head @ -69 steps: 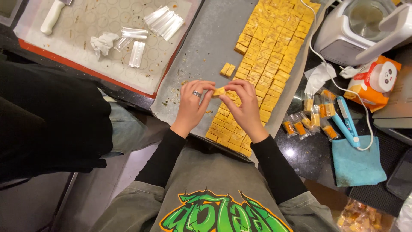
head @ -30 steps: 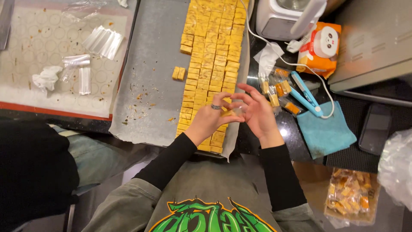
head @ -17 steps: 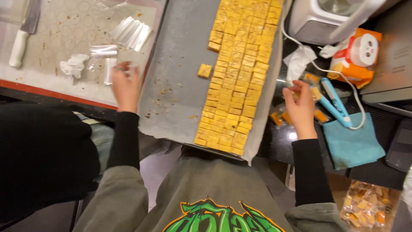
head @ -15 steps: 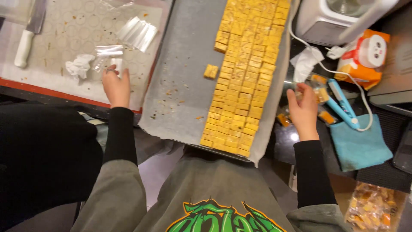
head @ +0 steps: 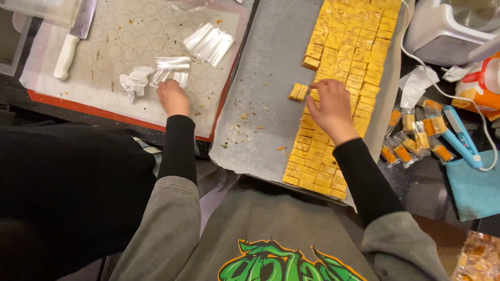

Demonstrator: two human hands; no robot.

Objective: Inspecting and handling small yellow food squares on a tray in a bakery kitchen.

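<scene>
My left hand (head: pixel 173 98) rests on a white baking mat (head: pixel 120 36), its fingers curled on a small pile of clear wrappers (head: pixel 169 67). My right hand (head: pixel 330 106) lies over a slab of cut yellow candy squares (head: pixel 354 47) on a grey lined tray (head: pixel 260 109). Its fingers are spread, and the fingertips touch squares at the slab's left edge. Two loose squares (head: pixel 298 92) sit just left of those fingertips.
A white-handled knife (head: pixel 67 49), crumpled paper (head: pixel 134 81) and a fan of clear wrappers (head: pixel 210 42) lie on the mat. Right of the tray are several wrapped candies (head: pixel 411 140), a blue tool (head: pixel 461 138), a blue cloth (head: pixel 474 187) and a white appliance (head: pixel 448 26).
Both hands left the front of the slab. My left hand went to the wrappers on the mat; my right hand went out to the wrapped candies, then back onto the slab.
</scene>
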